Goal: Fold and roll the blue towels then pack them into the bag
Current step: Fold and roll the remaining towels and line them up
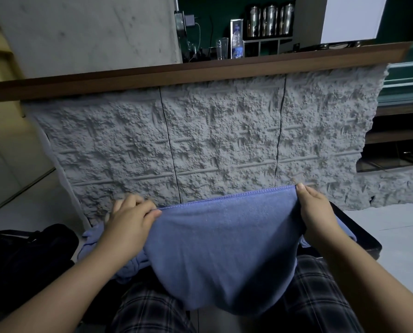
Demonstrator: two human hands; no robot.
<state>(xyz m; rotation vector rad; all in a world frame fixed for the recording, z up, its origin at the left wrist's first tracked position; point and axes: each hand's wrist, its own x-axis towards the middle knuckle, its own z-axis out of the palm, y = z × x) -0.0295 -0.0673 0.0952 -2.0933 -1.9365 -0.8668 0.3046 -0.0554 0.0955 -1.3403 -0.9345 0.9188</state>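
Grey textured wall, blue towel (224, 248) stretched, sagging

head cam | looks forward-down | close over lap | single view

Your black low table (359, 239) sits by textured grey counter front; crumpled blue towels (92, 239) lie on its left part. Black bag (27, 255) rests on pale floor (397, 236) at your left.
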